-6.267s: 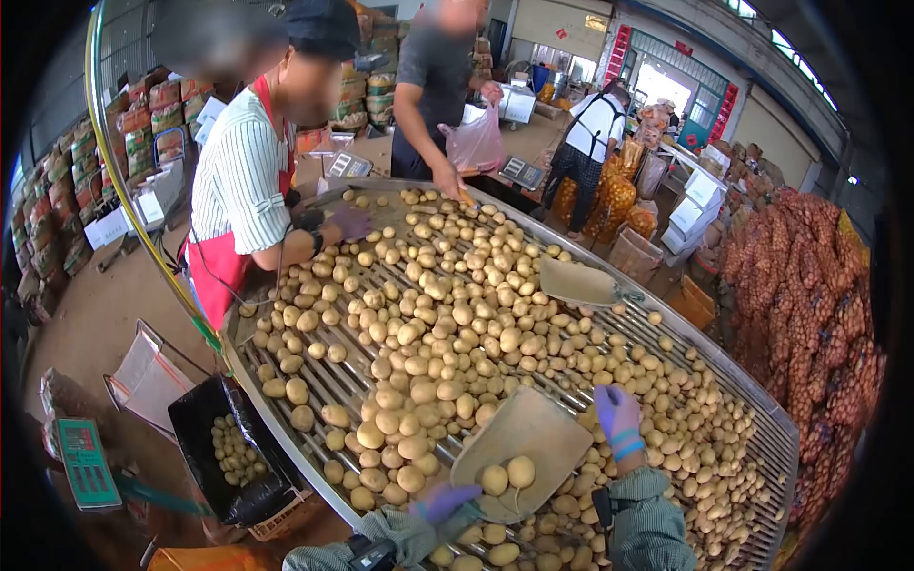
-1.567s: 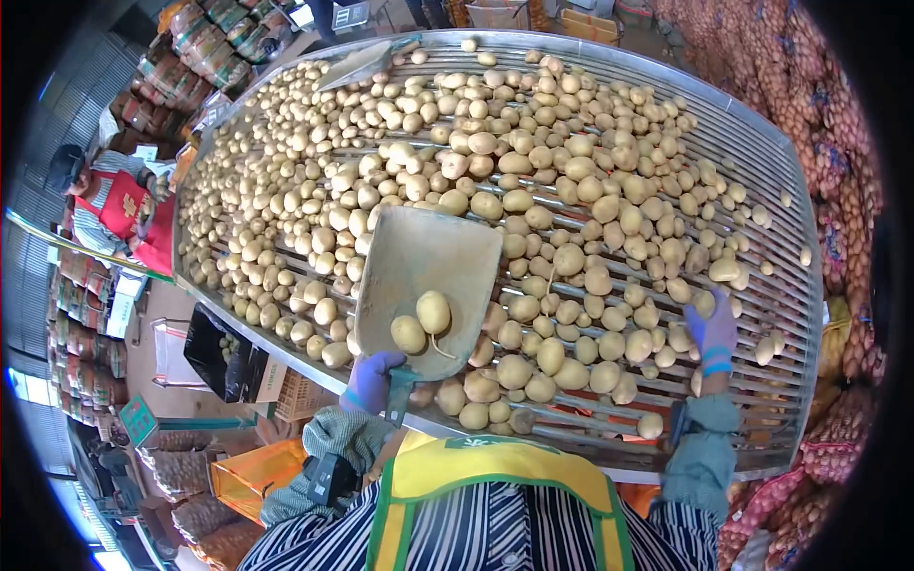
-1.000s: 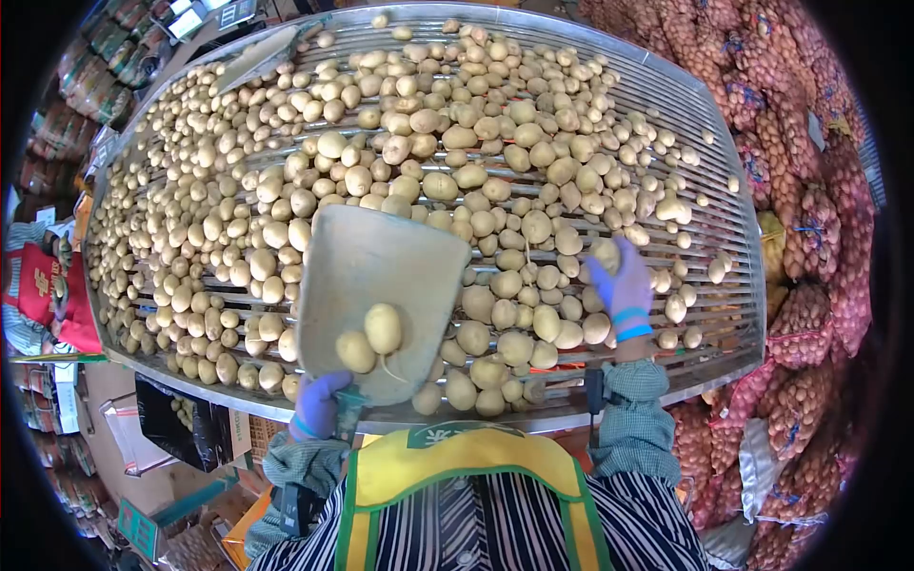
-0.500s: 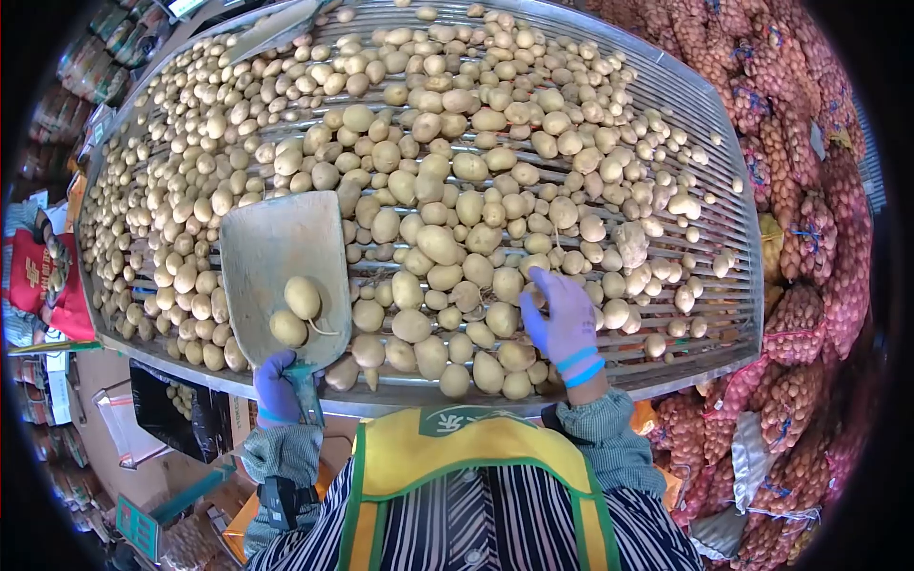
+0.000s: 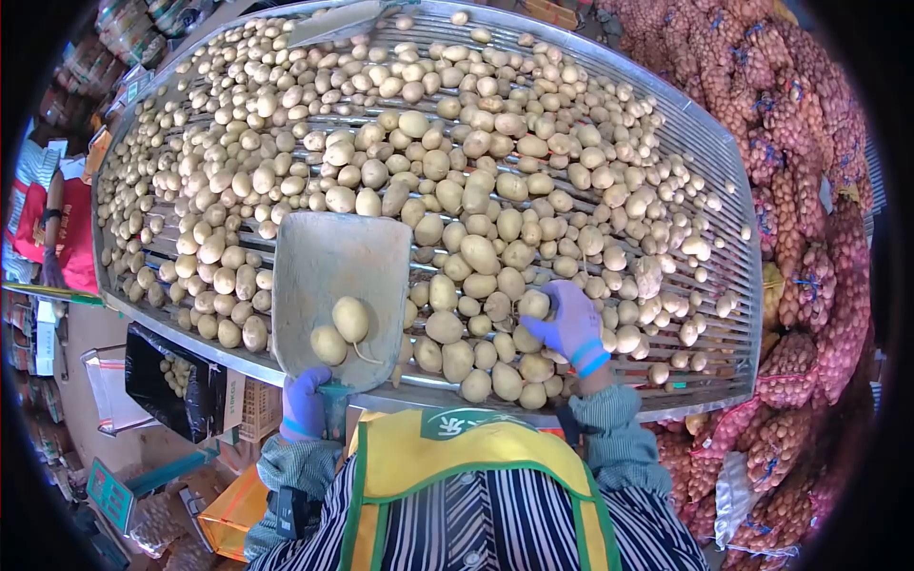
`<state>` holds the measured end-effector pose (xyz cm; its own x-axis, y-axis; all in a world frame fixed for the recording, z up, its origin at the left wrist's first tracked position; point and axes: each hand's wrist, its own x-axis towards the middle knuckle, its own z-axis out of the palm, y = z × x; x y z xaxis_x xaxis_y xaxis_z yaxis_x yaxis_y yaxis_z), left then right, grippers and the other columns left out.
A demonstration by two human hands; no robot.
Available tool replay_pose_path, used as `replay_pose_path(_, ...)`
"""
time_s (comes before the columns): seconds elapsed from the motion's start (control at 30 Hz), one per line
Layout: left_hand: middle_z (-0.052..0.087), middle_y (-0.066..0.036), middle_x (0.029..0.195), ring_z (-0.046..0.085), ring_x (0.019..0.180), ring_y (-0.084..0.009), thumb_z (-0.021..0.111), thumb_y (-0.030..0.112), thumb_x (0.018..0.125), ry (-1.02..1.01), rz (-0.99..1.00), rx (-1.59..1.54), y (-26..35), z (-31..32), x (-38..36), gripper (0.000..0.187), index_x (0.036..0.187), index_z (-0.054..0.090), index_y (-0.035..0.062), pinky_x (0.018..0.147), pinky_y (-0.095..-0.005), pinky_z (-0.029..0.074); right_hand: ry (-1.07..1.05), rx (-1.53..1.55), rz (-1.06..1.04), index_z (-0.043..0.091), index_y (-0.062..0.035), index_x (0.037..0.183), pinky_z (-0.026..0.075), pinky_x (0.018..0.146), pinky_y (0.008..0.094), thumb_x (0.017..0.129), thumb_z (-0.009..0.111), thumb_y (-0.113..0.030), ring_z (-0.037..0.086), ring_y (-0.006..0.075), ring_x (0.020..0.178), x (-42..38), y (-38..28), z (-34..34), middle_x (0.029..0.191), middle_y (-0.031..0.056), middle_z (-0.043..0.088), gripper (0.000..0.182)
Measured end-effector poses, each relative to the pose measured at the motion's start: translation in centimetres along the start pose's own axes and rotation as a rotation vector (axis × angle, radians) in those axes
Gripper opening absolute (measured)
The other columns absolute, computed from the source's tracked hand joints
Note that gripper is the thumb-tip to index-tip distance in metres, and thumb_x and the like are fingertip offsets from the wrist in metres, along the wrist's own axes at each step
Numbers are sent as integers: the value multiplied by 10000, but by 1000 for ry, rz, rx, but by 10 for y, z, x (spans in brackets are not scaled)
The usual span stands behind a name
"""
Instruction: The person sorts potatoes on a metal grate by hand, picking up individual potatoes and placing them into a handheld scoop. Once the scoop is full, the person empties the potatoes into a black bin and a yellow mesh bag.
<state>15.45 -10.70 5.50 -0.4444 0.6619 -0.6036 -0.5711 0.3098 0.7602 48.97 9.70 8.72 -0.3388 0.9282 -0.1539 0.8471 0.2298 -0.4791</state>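
Observation:
My left hand (image 5: 306,404), in a purple glove, is wrapped round the short handle of a worn grey-green scoop (image 5: 333,257). The scoop lies over the potatoes near the front edge of a slatted metal sorting table (image 5: 700,381). Two potatoes rest low in its pan, one with a pale sprout (image 5: 365,355). To the right of the scoop, my right hand (image 5: 569,324), gloved likewise, has its thumb and fingers closed around a potato (image 5: 534,304). More potatoes (image 5: 479,254) of mixed sizes surround it on the slats.
Red net sacks of potatoes (image 5: 790,228) are piled along the right side. A second scoop (image 5: 335,23) lies at the far edge. Another person's arm (image 5: 52,214) shows at the far left. Below the table's left edge stands a black-lined box (image 5: 176,376) with potatoes inside.
The scoop and my left hand have shifted right in view, the two potatoes still in it. My right hand has moved slightly down and closed on a potato.

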Motion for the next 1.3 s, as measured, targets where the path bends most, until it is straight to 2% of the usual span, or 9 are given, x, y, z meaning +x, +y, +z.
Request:
replay_pose_path(0.03, 652, -146, 877, 660, 733, -246, 525, 76, 797, -19, 21, 26, 0, 2, -3, 347, 1108, 569, -71, 664, -341, 563, 3, -9, 5, 594, -75, 1141, 492, 849, 388, 715, 771, -328, 611, 264, 1011, -4, 2, 1, 1094, 112, 617, 526)
replay_pose_path(0.1, 650, -142, 953, 664, 789, -244, 523, 64, 790, -52, -25, -22, -5, 1, -1, 402, 1168, 552, -73, 710, -335, 563, -13, 759, -34, 586, -61, 1167, 484, 847, 312, 697, 811, -192, 594, 182, 995, -12, -2, 9, 1066, 66, 611, 538)
replay_pose_path(0.33, 650, -151, 977, 666, 836, -256, 522, 49, 772, -219, -31, 68, -3, 10, 4, 430, 1182, 542, -79, 741, -346, 573, -158, 1414, 29, 468, -50, 1310, 469, 932, 284, 665, 777, 10, 544, 162, 1095, -25, -27, 29, 1202, 73, 541, 718)
replay_pose_path(0.77, 649, -146, 998, 662, 854, -236, 526, 60, 778, -188, -32, 23, 2, 5, 6, 411, 1167, 558, -69, 721, -339, 566, -202, 1765, 255, 381, -67, 1337, 558, 798, 360, 788, 701, -96, 640, 246, 887, -32, -22, 42, 1176, 123, 559, 637)
replay_pose_path(0.97, 648, -180, 969, 672, 754, -254, 508, 81, 794, -138, -19, 19, 7, 14, 2, 426, 1186, 533, -85, 640, -342, 578, 97, 1598, 430, 541, -49, 1179, 541, 703, 281, 851, 661, -139, 631, 182, 759, -9, 4, 4, 920, 71, 626, 360)
replay_pose_path(1.03, 646, -188, 961, 671, 730, -263, 503, 86, 797, -155, -40, 15, 8, 15, 1, 433, 1191, 524, -91, 619, -348, 580, 288, 938, 281, 573, -29, 1116, 509, 609, 232, 877, 657, -175, 619, 141, 674, -12, 6, -14, 852, 31, 627, 292)
replay_pose_path(1.1, 645, -197, 952, 670, 706, -272, 499, 92, 800, -163, -59, 11, 8, 13, 4, 440, 1197, 514, -98, 597, -354, 582, 231, 592, 90, 594, -84, 1121, 507, 663, 289, 851, 670, -266, 628, 179, 779, -19, 32, 4, 929, 59, 631, 334)
replay_pose_path(1.17, 641, -204, 947, 669, 698, -282, 495, 95, 800, -167, -128, 31, 7, 9, 10, 441, 1194, 511, -103, 576, -366, 585, -94, -289, -150, 599, -133, 1145, 492, 788, 388, 785, 694, -338, 602, 249, 960, -33, 7, 7, 1036, 89, 614, 424)
replay_pose_path(1.3, 641, -204, 951, 671, 711, -279, 499, 96, 797, -173, -150, 39, 7, 8, 12, 439, 1188, 514, -104, 590, -364, 586, -106, -350, -30, 626, -168, 1134, 450, 873, 451, 724, 708, -349, 570, 313, 1039, -33, -12, 18, 1061, 105, 609, 455)
